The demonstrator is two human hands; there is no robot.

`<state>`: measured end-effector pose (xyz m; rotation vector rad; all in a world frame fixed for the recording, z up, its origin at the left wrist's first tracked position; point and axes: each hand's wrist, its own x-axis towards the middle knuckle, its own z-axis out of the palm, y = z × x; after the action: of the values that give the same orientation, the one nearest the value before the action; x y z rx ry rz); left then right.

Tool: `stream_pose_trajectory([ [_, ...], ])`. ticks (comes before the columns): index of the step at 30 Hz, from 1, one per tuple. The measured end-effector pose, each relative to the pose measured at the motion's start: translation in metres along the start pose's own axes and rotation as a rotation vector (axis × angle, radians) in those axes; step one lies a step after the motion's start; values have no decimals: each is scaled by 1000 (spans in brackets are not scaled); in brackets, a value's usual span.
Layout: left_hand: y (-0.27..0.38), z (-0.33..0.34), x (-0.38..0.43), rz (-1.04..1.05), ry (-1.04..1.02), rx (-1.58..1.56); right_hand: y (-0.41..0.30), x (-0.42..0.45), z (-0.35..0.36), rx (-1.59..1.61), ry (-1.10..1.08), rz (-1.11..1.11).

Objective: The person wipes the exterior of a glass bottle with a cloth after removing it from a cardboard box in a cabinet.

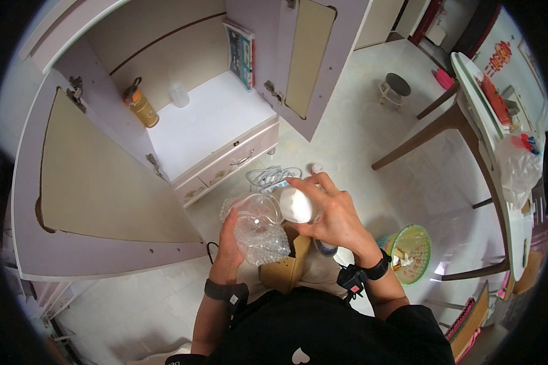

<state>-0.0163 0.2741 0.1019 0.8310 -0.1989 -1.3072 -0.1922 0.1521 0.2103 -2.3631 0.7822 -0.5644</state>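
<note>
In front of my body, my left hand (229,237) grips a piece of clear bubble wrap (262,244) from its left side. A clear, rounded plastic or glass piece (258,207) shows at the wrap's top; whether it is separate from the wrap I cannot tell. My right hand (340,219) holds a smooth white rounded object (296,205) between thumb and fingers, close beside the wrap. Its far side is hidden by my fingers. Below both hands stands an open brown cardboard box (287,269), partly covered by the wrap.
Ahead is a cabinet with both doors open; its white shelf (210,132) carries an orange-topped bottle (141,107), a translucent container (179,95) and magazines (240,54). A coiled grey cable (274,175) lies on the floor. Rightward are a wastebasket (408,255), a stool (396,86) and a table (513,228).
</note>
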Motion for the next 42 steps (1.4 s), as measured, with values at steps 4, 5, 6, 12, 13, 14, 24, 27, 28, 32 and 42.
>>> stream_pose_trajectory([
  [4,-1,-5,-2,14,-84,-59,10,0,2,178,44,4],
  [5,1,-3,-3,34,-89,-64,13,0,3,233,51,15],
  [6,4,4,-5,49,-97,-69,14,-3,4,351,50,82],
  [12,17,14,-8,125,-173,-23,20,-7,4,694,29,166],
  [13,17,13,-7,117,-210,-51,21,-8,4,733,18,170],
  [14,18,13,-8,111,-229,-74,20,-8,2,754,-5,183],
  [24,13,16,-3,55,-315,-215,17,-9,3,819,-38,170],
  [27,11,12,-1,25,-327,-267,18,-10,2,831,-51,166],
  [28,10,11,0,15,-332,-285,19,-11,3,842,-50,160],
  [32,12,10,0,-32,-369,-322,21,-12,3,851,-55,155],
  [42,14,20,-6,-55,-237,-178,14,-13,1,983,-85,233],
])
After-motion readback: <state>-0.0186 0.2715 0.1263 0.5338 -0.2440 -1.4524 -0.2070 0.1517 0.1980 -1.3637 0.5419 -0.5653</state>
